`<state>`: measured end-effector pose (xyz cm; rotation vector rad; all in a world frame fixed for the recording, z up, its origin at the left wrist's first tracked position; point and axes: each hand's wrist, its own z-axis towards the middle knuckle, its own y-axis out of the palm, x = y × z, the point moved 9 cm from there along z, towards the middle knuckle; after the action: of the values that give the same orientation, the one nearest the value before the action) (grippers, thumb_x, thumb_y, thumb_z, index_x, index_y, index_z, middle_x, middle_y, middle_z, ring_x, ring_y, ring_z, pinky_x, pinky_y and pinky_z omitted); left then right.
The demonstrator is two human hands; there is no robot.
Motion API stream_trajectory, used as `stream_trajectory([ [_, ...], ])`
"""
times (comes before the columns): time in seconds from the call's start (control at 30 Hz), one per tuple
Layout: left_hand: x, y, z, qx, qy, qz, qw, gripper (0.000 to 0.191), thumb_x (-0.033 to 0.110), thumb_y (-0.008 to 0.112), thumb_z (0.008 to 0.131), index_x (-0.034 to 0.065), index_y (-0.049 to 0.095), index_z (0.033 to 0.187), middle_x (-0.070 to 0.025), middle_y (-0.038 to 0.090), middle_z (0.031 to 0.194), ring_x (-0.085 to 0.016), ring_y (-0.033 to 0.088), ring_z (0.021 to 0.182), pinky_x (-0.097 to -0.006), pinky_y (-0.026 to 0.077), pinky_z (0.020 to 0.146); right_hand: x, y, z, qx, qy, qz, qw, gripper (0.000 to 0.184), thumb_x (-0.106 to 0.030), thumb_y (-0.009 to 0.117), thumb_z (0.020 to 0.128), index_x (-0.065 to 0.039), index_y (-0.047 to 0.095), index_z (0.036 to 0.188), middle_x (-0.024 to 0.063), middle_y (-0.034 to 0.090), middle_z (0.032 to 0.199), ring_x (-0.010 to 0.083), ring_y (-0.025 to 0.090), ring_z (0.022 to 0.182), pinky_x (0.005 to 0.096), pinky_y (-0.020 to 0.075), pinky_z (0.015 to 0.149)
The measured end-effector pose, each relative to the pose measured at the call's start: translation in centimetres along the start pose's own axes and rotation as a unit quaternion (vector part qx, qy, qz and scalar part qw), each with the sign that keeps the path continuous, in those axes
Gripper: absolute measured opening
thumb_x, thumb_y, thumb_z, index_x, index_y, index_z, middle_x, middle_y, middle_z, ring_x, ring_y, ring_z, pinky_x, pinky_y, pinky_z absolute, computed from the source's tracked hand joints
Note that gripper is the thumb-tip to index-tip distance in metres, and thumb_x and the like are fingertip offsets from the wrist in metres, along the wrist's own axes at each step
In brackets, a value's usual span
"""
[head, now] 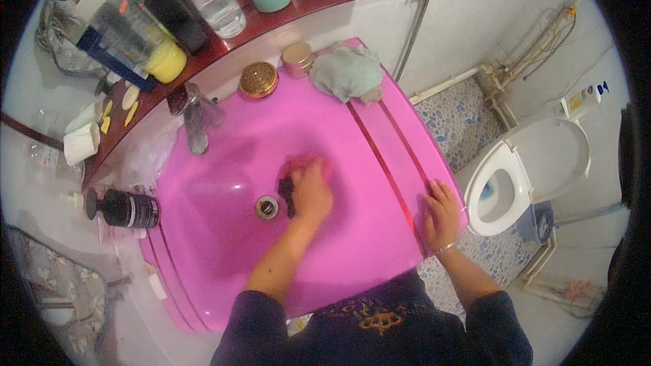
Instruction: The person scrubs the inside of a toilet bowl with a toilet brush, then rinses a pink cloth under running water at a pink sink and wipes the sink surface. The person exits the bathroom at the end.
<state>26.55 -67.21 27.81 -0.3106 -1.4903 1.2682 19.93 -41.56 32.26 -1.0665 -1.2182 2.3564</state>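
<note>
My left hand [313, 193] is down in the pink washbasin [224, 249], just right of the metal drain [267, 207]. It is closed around a dark pad or cloth [286, 194], which presses against the basin wall. Blur and my fingers hide most of the pad, so its exact kind is unclear. On the basin's right rim rests my right hand [441, 216], palm down with nothing in it. A bracelet circles that wrist.
A faucet [197, 124] stands at the basin's back left. A gold round container [258, 80], a lidded jar [297, 59] and a crumpled grey-green cloth [348, 71] lie along the rim. Bottles crowd the red shelf [264, 23]. A dark pump bottle [131, 209] is left; a toilet [496, 198] stands right.
</note>
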Motion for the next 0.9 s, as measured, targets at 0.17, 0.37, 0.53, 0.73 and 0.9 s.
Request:
stream_trajectory([
  [0.17,0.9,-1.8,-9.5,-0.199,0.067,-0.001,0.978,0.04,0.005,0.056,0.062,0.0162,0.054,0.101,-0.0084,0.053,0.1,-0.033,0.042,0.099,-0.0404,0.039,0.082,-0.1,-0.4,0.1,0.007,0.0,0.003,1.0,0.031,-0.003,0.05,0.065,-0.004,0.055,0.096,0.0151,0.045,0.119,0.0349,0.036,0.116,0.0446,0.0267,0.097],
  [0.37,-9.9,-12.4,-16.7,-0.165,-0.041,0.184,0.968,0.022,0.013,0.059,0.065,0.0209,0.062,0.085,-0.0066,0.058,0.086,-0.032,0.047,0.093,-0.0395,0.04,0.08,0.3,-0.6,-0.2,0.017,-0.002,0.04,0.999,0.029,-0.002,0.051,0.065,-0.005,0.056,0.093,0.0144,0.046,0.118,0.0341,0.037,0.115,0.0448,0.0267,0.096],
  [0.53,-10.9,-13.8,-17.4,-0.09,-0.129,0.324,0.933,0.018,0.011,0.055,0.067,0.0142,0.061,0.083,-0.0114,0.058,0.083,-0.034,0.05,0.086,-0.0431,0.041,0.073,0.8,-0.9,-0.8,0.039,-0.027,0.077,0.996,0.026,-0.007,0.052,0.064,-0.007,0.059,0.089,0.0133,0.048,0.116,0.0342,0.037,0.114,0.0471,0.0255,0.096],
  [0.73,9.0,-2.5,-10.9,0.026,0.125,0.094,0.987,0.026,0.007,0.052,0.066,0.0039,0.056,0.092,-0.0124,0.056,0.084,-0.03,0.05,0.08,-0.0401,0.038,0.07,1.5,-0.5,-1.5,0.006,-0.06,0.125,0.99,0.029,-0.01,0.054,0.069,-0.004,0.057,0.097,0.0159,0.049,0.113,0.0326,0.039,0.112,0.0442,0.0267,0.096],
  [0.9,22.9,3.4,-8.6,0.016,0.163,-0.135,0.977,0.043,0.003,0.052,0.06,0.0026,0.051,0.104,-0.013,0.055,0.096,-0.028,0.052,0.09,-0.0349,0.04,0.081,5.5,-2.3,-3.1,-0.029,0.127,0.488,0.863,0.043,-0.022,0.05,0.083,-0.001,0.041,0.12,0.0182,0.045,0.117,0.0294,0.039,0.113,0.0345,0.0281,0.096],
])
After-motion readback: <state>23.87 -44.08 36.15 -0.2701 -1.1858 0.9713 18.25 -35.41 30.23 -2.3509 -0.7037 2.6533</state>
